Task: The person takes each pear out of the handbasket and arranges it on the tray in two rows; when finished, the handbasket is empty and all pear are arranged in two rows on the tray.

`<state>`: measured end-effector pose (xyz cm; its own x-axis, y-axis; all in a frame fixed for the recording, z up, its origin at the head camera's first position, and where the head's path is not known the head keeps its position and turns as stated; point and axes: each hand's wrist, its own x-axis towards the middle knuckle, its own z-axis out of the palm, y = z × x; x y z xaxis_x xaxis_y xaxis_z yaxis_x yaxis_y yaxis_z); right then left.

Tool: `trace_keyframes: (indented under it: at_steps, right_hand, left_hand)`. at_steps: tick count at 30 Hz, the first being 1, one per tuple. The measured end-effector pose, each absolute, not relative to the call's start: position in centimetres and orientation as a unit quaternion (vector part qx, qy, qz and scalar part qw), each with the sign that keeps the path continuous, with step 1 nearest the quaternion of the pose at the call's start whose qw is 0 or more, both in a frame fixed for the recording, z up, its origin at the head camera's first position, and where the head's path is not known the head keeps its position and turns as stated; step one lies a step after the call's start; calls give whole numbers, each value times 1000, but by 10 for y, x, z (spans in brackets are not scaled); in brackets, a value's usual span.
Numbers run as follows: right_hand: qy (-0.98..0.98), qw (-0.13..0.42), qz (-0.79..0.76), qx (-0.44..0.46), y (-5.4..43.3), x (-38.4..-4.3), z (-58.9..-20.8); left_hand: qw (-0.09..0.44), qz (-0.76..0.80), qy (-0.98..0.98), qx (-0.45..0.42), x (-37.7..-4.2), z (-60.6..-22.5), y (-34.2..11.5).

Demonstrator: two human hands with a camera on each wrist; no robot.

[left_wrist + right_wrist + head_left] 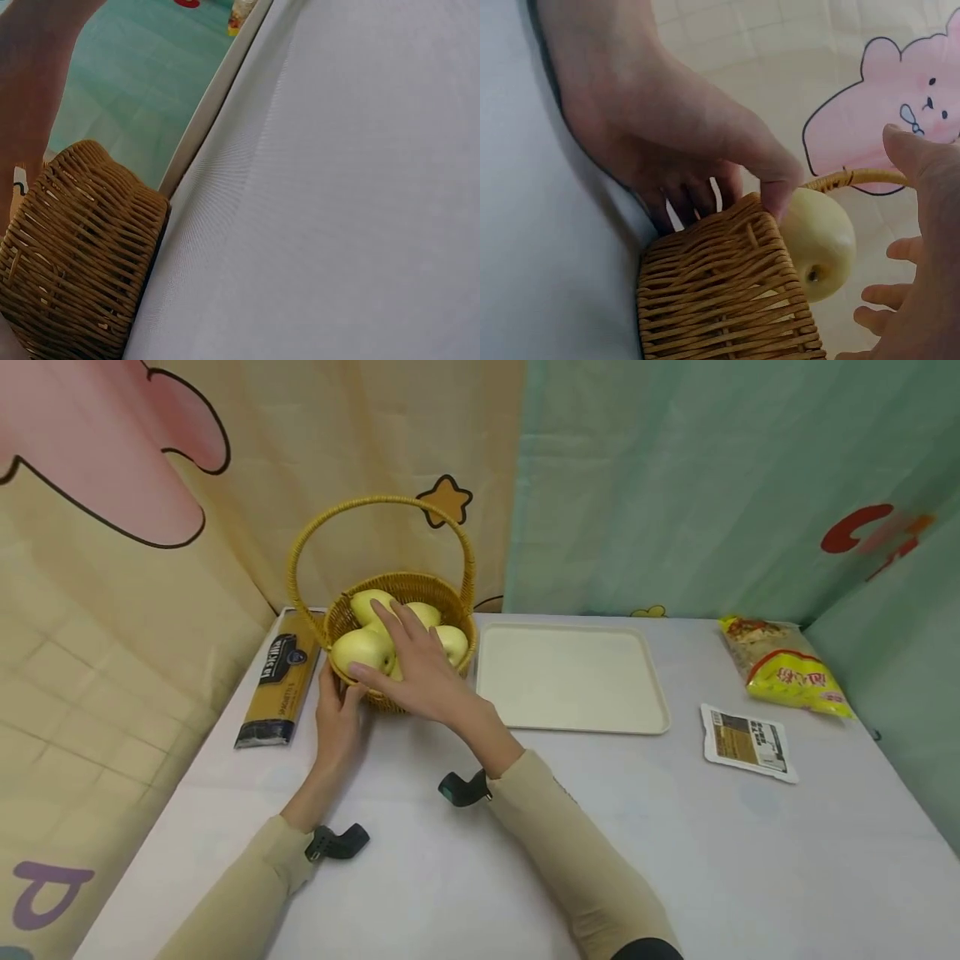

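A yellow wicker basket (411, 583) with a tall hoop handle stands at the back left of the table. Several pale yellow-green apples (362, 649) fill it. My left hand (337, 718) holds the near left side of the basket; the right wrist view shows its thumb at the rim by an apple (826, 244) and its fingers along the woven wall (720, 292). Over the fruit spreads my right hand (426, 672), fingers extended and thumb apart, overlapping the apples in the head view. The left wrist view has mainly the basket's side (82, 247) and white tablecloth.
A spaghetti packet (279, 681) lies left of the basket. Just right of the basket is a cream rectangular tray (570, 677). Farther right lie a yellow food bag (783, 668) and a small white-edged pouch (748, 743). Curtains (660, 485) hang behind the table.
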<state>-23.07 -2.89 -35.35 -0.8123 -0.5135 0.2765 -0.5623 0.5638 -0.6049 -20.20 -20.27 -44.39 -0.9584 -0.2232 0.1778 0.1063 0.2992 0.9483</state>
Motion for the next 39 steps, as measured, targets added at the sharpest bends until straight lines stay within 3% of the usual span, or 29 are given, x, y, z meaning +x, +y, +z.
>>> trace_keyframes:
  at_steps: [7, 15, 31, 39]
  right_hand:
    - [-868, 38, 359, 341, -44, -233, -367]
    - [-869, 79, 348, 344, -53, -237, -373]
    - [-860, 64, 383, 332, -55, -251, -373]
    - [-837, 121, 426, 321, -46, -246, -359]
  left_hand:
    - [166, -578, -799, 28, -198, -448, -203]
    - [164, -593, -788, 39, -200, -445, -201]
    - [151, -609, -778, 46, -201, -443, -201]
    - [144, -610, -778, 46, -201, -441, -201]
